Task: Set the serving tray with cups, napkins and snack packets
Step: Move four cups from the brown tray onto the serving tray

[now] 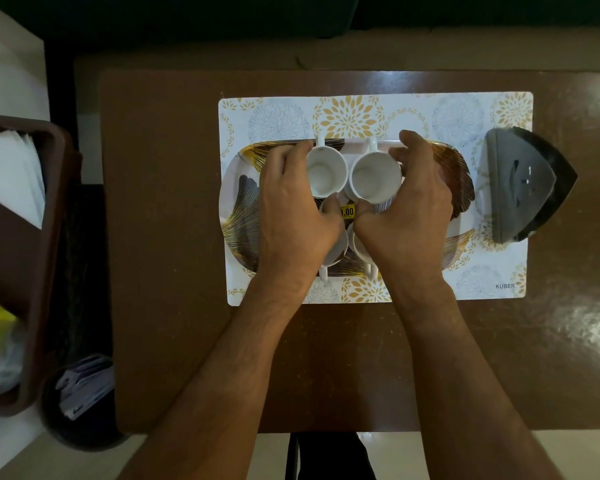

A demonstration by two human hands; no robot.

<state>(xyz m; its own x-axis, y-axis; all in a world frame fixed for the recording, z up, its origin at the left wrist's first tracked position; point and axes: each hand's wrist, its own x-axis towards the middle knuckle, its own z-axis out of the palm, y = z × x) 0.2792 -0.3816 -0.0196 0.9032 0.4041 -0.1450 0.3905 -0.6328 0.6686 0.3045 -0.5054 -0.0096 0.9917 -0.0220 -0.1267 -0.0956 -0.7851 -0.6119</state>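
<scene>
Gripping round glossy white cups, left hand (293, 206) one cup (326, 174), right hand (407, 209) another (374, 178), oval leaf-patterned tray (459, 174)

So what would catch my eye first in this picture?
Two bare hands meet over a leaf-patterned tray mid-table: the left hand grips one white cup, the right hand its neighbour. A dark grey napkin holder stands at the floral placemat's right edge.

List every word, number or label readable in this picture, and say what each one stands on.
"KUBER": printed at the near right corner of the white floral placemat.
".00": on a small yellow price sticker on the leaf-patterned serving tray, between the two hands; its leading digits are hidden.
Papers in the dark bin: print too blurred to read.
</scene>
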